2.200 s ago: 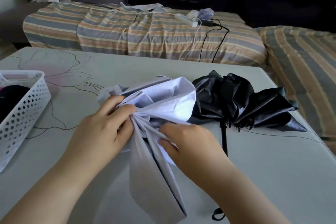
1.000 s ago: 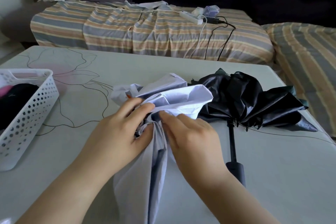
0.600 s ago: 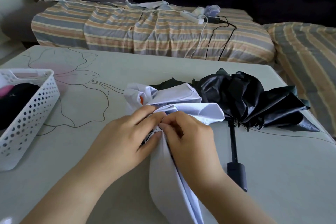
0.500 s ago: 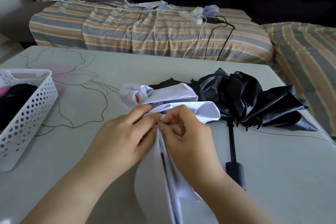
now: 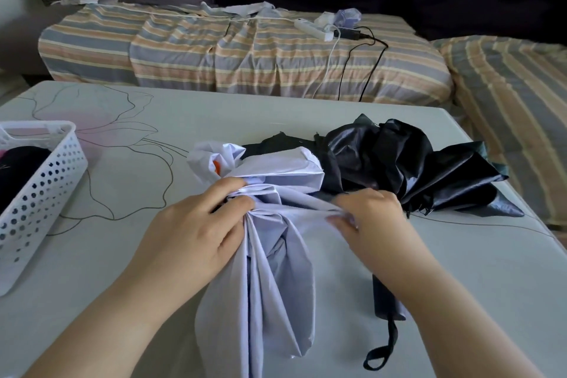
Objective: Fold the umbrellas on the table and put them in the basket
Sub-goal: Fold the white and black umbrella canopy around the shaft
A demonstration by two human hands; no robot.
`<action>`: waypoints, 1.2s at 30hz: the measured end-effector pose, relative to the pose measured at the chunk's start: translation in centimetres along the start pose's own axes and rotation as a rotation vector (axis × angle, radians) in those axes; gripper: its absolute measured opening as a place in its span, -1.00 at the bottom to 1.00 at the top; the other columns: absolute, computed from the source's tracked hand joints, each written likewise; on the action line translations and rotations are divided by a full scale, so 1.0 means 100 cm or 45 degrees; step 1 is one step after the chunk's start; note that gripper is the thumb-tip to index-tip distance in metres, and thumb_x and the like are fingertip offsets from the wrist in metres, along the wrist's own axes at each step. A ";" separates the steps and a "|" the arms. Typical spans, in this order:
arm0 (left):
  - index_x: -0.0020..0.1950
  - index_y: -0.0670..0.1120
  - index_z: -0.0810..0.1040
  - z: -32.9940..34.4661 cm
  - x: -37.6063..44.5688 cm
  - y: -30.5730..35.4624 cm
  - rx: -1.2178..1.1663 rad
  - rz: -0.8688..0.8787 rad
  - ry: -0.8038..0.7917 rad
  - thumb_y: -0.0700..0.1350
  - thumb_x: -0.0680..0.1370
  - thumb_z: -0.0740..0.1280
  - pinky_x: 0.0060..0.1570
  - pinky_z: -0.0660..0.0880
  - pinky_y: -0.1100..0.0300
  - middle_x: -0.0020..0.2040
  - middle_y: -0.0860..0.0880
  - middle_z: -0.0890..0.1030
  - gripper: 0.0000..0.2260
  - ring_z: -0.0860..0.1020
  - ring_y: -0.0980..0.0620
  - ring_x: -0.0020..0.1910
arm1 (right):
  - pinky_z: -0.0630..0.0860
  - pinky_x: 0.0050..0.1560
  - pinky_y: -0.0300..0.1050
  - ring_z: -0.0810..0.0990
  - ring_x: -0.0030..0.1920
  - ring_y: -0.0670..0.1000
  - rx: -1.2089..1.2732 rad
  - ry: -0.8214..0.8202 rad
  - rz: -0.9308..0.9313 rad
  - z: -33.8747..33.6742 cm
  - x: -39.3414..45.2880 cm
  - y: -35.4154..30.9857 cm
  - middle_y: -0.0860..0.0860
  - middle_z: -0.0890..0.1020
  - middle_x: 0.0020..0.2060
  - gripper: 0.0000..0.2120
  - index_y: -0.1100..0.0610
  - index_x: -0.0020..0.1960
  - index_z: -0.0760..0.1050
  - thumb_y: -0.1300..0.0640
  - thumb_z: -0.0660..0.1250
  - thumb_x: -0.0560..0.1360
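A pale lavender umbrella (image 5: 276, 261) lies crumpled at the middle of the table, its cloth gathered in folds. My left hand (image 5: 196, 230) grips the bunched cloth at its waist. My right hand (image 5: 371, 221) pinches one fold and holds it out to the right. Behind it lies a black umbrella (image 5: 408, 169), half collapsed, its handle (image 5: 386, 301) and wrist loop poking out under my right forearm. A white perforated basket (image 5: 40, 193) stands at the table's left edge with dark things inside.
The grey table (image 5: 478, 279) has a flower drawing on its left half. Beyond its far edge runs a striped sofa (image 5: 245, 52) with a power strip (image 5: 316, 29) and cables on it. A striped cushion (image 5: 515, 95) lies to the right.
My right hand has left my left hand and drawn a fold of the lavender cloth out to the right. The left hand keeps its grip on the bunched cloth.
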State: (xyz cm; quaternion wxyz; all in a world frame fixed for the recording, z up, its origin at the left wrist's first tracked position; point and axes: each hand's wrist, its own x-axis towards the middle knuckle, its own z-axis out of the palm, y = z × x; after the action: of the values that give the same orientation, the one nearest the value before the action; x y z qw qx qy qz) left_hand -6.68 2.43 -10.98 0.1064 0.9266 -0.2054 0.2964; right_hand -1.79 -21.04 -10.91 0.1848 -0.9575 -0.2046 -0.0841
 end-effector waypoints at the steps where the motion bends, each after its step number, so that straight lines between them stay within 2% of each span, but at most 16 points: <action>1: -0.01 -0.03 0.44 0.000 0.000 -0.001 -0.011 -0.004 0.007 -0.15 0.52 0.11 -0.59 0.35 0.18 0.10 0.05 0.46 -0.85 0.44 -0.11 -0.50 | 0.42 -0.19 -0.10 0.38 -0.31 -0.06 0.003 0.064 0.031 -0.008 -0.001 0.003 -0.13 0.40 -0.43 -0.89 0.06 -0.21 0.48 0.13 0.37 0.48; 2: 0.00 -0.02 0.43 -0.001 -0.001 -0.002 -0.026 -0.005 0.010 -0.15 0.52 0.11 -0.59 0.38 0.16 0.09 0.05 0.45 -0.85 0.44 -0.11 -0.50 | 0.35 -0.34 -0.13 0.36 -0.39 -0.07 0.024 0.063 0.053 -0.015 -0.002 0.009 -0.11 0.37 -0.50 -0.84 0.07 -0.26 0.45 0.14 0.37 0.48; 4: 0.00 -0.01 0.44 -0.001 -0.002 -0.004 -0.054 0.001 0.016 -0.14 0.52 0.11 -0.59 0.42 0.12 0.09 0.04 0.46 -0.85 0.46 -0.11 -0.49 | 0.20 -0.44 -0.22 0.37 -0.41 -0.10 0.087 -0.035 0.058 -0.026 -0.007 0.014 -0.13 0.41 -0.50 -0.80 0.04 -0.28 0.42 0.12 0.36 0.48; 10: 0.01 0.00 0.45 0.000 -0.003 -0.002 -0.082 0.050 -0.012 -0.15 0.52 0.13 -0.51 0.43 0.17 0.08 0.02 0.55 -0.85 0.54 -0.08 -0.39 | 0.35 -0.30 -0.20 0.43 -0.35 -0.06 -0.071 -0.210 0.020 -0.047 -0.012 0.020 -0.05 0.47 -0.47 -0.86 -0.02 -0.16 0.55 0.04 0.29 0.55; 12: 0.03 0.01 0.44 0.001 -0.004 -0.002 -0.093 0.070 -0.029 -0.14 0.53 0.14 -0.47 0.45 0.18 0.11 0.06 0.53 -0.85 0.57 -0.07 -0.34 | 0.37 -0.27 -0.25 0.45 -0.34 -0.09 -0.111 -0.466 0.057 -0.051 -0.014 0.013 -0.06 0.48 -0.45 -0.76 -0.06 -0.30 0.47 -0.03 0.28 0.55; 14: 0.04 0.01 0.44 0.000 -0.005 -0.006 -0.110 0.086 -0.062 -0.14 0.52 0.14 -0.46 0.49 0.17 0.13 0.09 0.52 -0.85 0.60 -0.07 -0.30 | 0.42 -0.24 -0.26 0.49 -0.38 -0.14 0.123 -0.742 0.195 -0.049 -0.017 0.002 -0.08 0.53 -0.45 -0.72 -0.05 -0.30 0.53 -0.21 0.33 0.46; 15: 0.05 0.02 0.43 -0.002 -0.006 -0.007 -0.109 0.101 -0.088 -0.14 0.52 0.14 -0.45 0.49 0.18 0.13 0.08 0.53 -0.84 0.60 -0.06 -0.29 | 0.47 -0.22 -0.23 0.50 -0.39 -0.14 0.289 -0.710 0.247 -0.049 -0.018 -0.003 -0.10 0.57 -0.42 -0.71 -0.11 -0.25 0.59 -0.32 0.32 0.36; 16: 0.06 0.02 0.44 -0.003 -0.006 -0.007 -0.097 0.120 -0.115 -0.14 0.52 0.15 -0.43 0.47 0.21 0.13 0.07 0.55 -0.84 0.61 -0.06 -0.28 | 0.48 -0.24 -0.21 0.50 -0.39 -0.09 0.428 -0.537 0.256 -0.049 -0.017 -0.006 -0.09 0.60 -0.37 -0.69 -0.16 -0.22 0.61 -0.36 0.30 0.29; 18: 0.07 0.03 0.44 -0.003 -0.006 -0.004 -0.042 0.165 -0.153 -0.13 0.51 0.15 -0.42 0.41 0.25 0.12 0.06 0.59 -0.82 0.60 -0.03 -0.26 | 0.44 -0.28 -0.27 0.51 -0.33 -0.02 0.604 -0.066 0.199 -0.048 -0.013 -0.011 -0.04 0.60 -0.33 -0.82 -0.11 -0.21 0.61 -0.18 0.32 0.37; 19: 0.07 0.03 0.45 -0.002 -0.006 -0.002 -0.016 0.189 -0.156 -0.14 0.51 0.15 -0.43 0.40 0.23 0.11 0.05 0.60 -0.82 0.60 -0.04 -0.26 | 0.45 -0.25 -0.32 0.53 -0.31 -0.08 0.635 0.042 0.137 -0.046 -0.010 -0.017 -0.07 0.61 -0.31 -0.91 -0.10 -0.20 0.59 -0.04 0.33 0.43; 22: 0.07 0.01 0.48 0.003 -0.005 0.005 0.006 0.229 -0.136 -0.16 0.50 0.18 -0.51 0.46 0.14 0.10 0.04 0.58 -0.80 0.58 -0.07 -0.26 | 0.43 -0.06 -0.45 0.53 -0.06 -0.26 0.628 -0.145 -0.014 -0.029 -0.009 -0.043 -0.27 0.60 -0.13 -0.77 -0.12 0.04 0.59 0.17 0.33 0.49; 24: 0.08 0.01 0.46 0.004 -0.004 0.008 -0.003 0.221 -0.111 -0.13 0.50 0.19 -0.52 0.47 0.11 0.09 0.06 0.53 -0.81 0.58 -0.08 -0.27 | 0.44 0.01 -0.39 0.49 -0.01 -0.28 0.586 -0.287 -0.068 -0.016 -0.010 -0.055 -0.25 0.58 -0.05 -0.70 -0.13 0.16 0.53 0.14 0.33 0.48; 28: 0.08 -0.05 0.45 0.001 -0.002 0.011 -0.101 0.071 -0.065 -0.04 0.52 0.18 -0.53 0.44 0.16 -0.12 0.03 0.61 -0.82 0.56 -0.05 -0.34 | 0.44 0.01 -0.32 0.45 0.00 -0.23 0.518 -0.189 -0.048 -0.007 -0.010 -0.058 -0.19 0.53 -0.02 -0.74 -0.08 0.15 0.51 0.05 0.36 0.46; 31: 0.08 -0.06 0.47 -0.001 0.000 0.009 -0.102 -0.035 -0.071 0.03 0.48 0.19 -0.53 0.41 0.21 -0.23 0.06 0.61 -0.74 0.51 0.03 -0.37 | 0.41 -0.01 -0.39 0.42 0.04 -0.23 0.495 -0.234 -0.047 -0.003 -0.012 -0.063 -0.23 0.49 0.03 -0.61 -0.12 0.22 0.45 -0.08 0.40 0.42; 34: 0.18 -0.06 0.36 0.003 -0.001 0.009 -0.246 -0.037 -0.019 0.04 0.45 0.23 -0.50 0.49 0.14 0.11 0.04 0.51 -0.65 0.58 -0.07 -0.32 | 0.34 -0.01 -0.51 0.42 0.07 -0.31 0.547 -0.275 -0.054 0.002 -0.012 -0.069 -0.30 0.45 0.06 -0.44 -0.12 0.28 0.36 -0.13 0.47 0.35; 36: 0.20 -0.04 0.31 0.006 -0.001 0.008 -0.368 -0.110 0.035 0.10 0.39 0.31 -0.44 0.54 0.06 0.25 0.07 0.36 -0.55 0.58 -0.06 -0.16 | 0.31 0.10 -0.51 0.35 0.21 -0.31 0.547 -0.256 -0.089 0.003 -0.011 -0.069 -0.29 0.43 0.20 -0.34 -0.13 0.38 0.29 -0.11 0.48 0.36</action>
State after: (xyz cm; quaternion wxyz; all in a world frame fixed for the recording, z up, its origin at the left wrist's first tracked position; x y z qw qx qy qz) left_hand -6.76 1.53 -11.47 0.2542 0.9055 -0.2042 0.2715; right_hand -5.68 -15.45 -9.25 0.3601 -0.8921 -0.2681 0.0508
